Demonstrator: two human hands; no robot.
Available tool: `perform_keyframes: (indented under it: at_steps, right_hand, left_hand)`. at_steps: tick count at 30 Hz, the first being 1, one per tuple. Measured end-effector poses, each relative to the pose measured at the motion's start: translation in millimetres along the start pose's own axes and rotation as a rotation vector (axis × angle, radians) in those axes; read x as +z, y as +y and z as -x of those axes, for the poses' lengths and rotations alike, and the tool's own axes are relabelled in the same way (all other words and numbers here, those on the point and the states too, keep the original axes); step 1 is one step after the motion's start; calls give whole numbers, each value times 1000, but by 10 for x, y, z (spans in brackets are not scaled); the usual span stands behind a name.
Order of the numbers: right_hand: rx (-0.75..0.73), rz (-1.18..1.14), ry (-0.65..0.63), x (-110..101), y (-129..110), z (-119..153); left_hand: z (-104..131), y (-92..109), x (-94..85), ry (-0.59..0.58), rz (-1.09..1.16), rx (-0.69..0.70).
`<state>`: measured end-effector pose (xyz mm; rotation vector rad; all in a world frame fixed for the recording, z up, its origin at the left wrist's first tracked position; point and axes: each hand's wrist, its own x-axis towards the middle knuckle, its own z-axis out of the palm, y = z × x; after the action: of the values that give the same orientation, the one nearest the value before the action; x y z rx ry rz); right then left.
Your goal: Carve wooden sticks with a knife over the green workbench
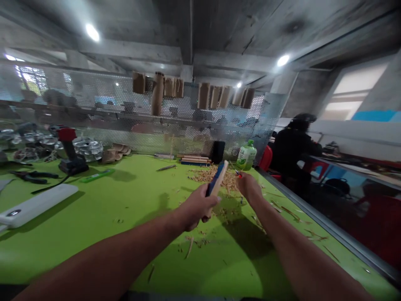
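My left hand [199, 205] is closed around a flat, pale wooden piece with a dark blue side [216, 182]. The piece tilts upward, away from me, above the green tabletop. To its right, my right hand [249, 187] is closed on a small tool with a red part [239, 174]. A thin dark end points from it toward the wooden piece, with a small gap between them. Most of the tool is hidden by my fingers, so its kind is unclear. Wood shavings [203, 173] are heaped behind and below both hands.
A cordless drill [67, 152], pliers [34, 176], a green cutter [97, 175] and a white-handled object [40, 205] lie on the left. A green-capped bottle [247, 155] stands at the back near a perforated metal screen [188, 125]. A person [294, 146] sits at the right.
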<state>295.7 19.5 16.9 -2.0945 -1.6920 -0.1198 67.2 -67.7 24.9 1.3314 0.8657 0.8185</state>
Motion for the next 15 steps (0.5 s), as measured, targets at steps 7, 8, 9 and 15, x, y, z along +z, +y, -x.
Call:
perform_keyframes:
  at_steps: [7,8,9,15]
  right_hand:
    - [-295,8,-65,74,-485,378]
    - [-333,35,-73,74,-527,421]
    - [-352,57,-76,68,-553,452]
    - [-308,176,-68,1,-557,464]
  left_hand:
    - [-250,-88,-182,188,49,-16]
    - [-253,-98,-176,177,60,3]
    - [-250,-106,-166,167,72,19]
    - [-235,-101,-142,94,116,-5]
